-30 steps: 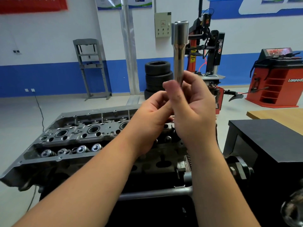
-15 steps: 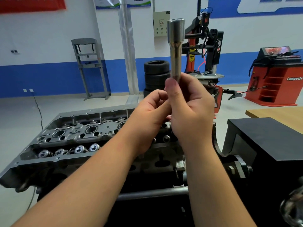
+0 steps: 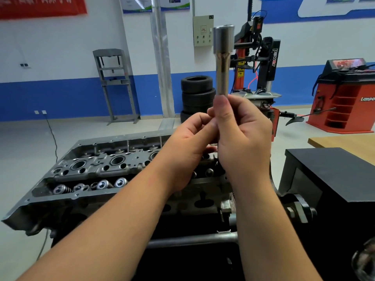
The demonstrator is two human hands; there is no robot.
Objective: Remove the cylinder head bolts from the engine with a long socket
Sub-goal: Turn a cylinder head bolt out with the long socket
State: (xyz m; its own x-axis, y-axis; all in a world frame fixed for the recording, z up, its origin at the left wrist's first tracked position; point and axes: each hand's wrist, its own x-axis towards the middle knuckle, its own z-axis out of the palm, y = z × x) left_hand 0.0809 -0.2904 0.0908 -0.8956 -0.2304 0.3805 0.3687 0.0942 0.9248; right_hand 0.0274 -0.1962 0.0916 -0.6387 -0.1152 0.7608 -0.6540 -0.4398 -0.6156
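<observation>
Right hand (image 3: 242, 136) wrapped round the lower end of the long socket (image 3: 223, 61), thumb laid up along the shank; socket upright, wide end on top, well above the engine. Left hand (image 3: 188, 151) curled in beside it, fingertips at the socket's hidden lower end; whether it pinches the socket or a bolt there, cannot tell. Cylinder head (image 3: 97, 169) sits below and behind both hands, valve springs (image 3: 103, 184) exposed along its near side. Risks, as judged: smooth metal held only at the bottom, top-heavy, so a slackened thumb could tip or drop it onto the head. Anything small freed from the lower end could fall into an open bore.
</observation>
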